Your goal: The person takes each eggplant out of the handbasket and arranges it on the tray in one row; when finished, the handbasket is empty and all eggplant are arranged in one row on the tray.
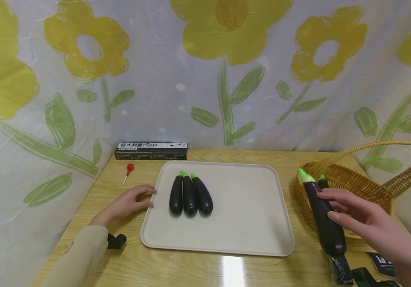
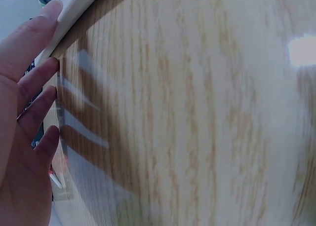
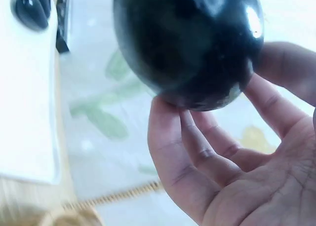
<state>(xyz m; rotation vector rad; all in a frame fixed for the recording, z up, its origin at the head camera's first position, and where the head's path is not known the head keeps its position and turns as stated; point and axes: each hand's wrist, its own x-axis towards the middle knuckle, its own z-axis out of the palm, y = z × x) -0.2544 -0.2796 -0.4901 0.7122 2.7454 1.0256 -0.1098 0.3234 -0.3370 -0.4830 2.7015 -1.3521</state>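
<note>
My right hand grips a dark eggplant with a bright green stem end, tilted in front of the wicker basket. In the right wrist view, fingers and thumb curl round the glossy eggplant. Behind it, the top of another eggplant shows inside the basket. Three eggplants lie side by side, stems away from me, on the left part of a pale tray. At the tray's left edge rests my left hand, fingertips at the rim and nothing in its grasp.
A black pasta box stands at the back left, with a red lollipop in front of it. Dark packets lie at the front right, below the basket. A flower-print curtain hangs behind the table.
</note>
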